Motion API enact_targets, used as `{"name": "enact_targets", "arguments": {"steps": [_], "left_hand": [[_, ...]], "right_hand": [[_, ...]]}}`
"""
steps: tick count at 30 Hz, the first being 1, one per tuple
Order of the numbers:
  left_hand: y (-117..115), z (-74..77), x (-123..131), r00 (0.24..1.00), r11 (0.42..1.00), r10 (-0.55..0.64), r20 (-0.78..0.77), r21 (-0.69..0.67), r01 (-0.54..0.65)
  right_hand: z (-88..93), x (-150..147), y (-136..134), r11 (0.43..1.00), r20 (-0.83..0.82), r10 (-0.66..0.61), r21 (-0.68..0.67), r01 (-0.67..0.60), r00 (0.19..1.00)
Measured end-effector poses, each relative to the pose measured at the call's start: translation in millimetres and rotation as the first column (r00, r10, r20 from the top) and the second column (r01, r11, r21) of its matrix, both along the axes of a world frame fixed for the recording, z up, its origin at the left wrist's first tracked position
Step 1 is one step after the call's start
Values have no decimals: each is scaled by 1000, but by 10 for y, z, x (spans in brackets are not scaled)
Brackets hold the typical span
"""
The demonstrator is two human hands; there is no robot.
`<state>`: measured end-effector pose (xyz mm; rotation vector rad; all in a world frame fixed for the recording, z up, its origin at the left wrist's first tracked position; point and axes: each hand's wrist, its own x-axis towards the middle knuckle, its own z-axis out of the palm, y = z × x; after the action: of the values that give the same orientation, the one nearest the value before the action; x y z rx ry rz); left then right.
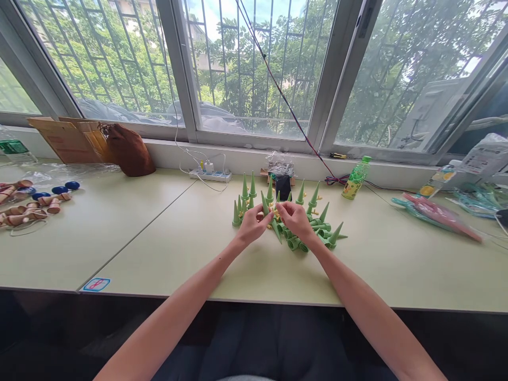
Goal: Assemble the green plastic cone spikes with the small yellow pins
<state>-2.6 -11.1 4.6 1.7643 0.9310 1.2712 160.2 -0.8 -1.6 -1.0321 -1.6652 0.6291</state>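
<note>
My left hand (253, 224) is closed around a pointed green plastic cone (264, 203), which stands tip up between the fingers. Close beside it, my right hand (296, 218) makes a pinch; whatever lies between its fingertips is too small to make out. Several similar cones (245, 188) stand upright behind and left of my hands. More green cones (293, 244) lie on their sides around my right wrist, with open round ends facing me. Small yellow pieces (313, 212) show among the cones.
A power strip (210, 174), a black box (283, 187) and a green-capped bottle (356, 179) stand along the window side of the table (166, 254). Wooden toys with blue balls (59, 190) lie far left, near a brown pouch (129, 151). Plastic-wrapped items (440, 214) are at right.
</note>
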Motion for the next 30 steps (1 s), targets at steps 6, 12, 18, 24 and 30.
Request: {"name": "enact_targets", "arguments": {"steps": [6, 12, 18, 24, 30], "left_hand": [[20, 4, -4, 998, 995, 61, -17, -76, -62], [17, -22, 1, 999, 999, 37, -27, -1, -37], [7, -44, 1, 998, 998, 27, -56, 54, -24], [21, -60, -7, 996, 996, 5, -94, 87, 3], [48, -55, 6, 997, 998, 62, -40, 34, -60]], "right_hand": [[8, -13, -20, 996, -16, 94, -5, -94, 995], [-19, -13, -7, 998, 41, 62, 1, -62, 997], [-19, -14, -3, 1000, 96, 1, -17, 1, 995], [-9, -27, -10, 1000, 108, 0, -15, 2, 994], [-2, -26, -19, 1000, 22, 15, -5, -15, 1000]]}}
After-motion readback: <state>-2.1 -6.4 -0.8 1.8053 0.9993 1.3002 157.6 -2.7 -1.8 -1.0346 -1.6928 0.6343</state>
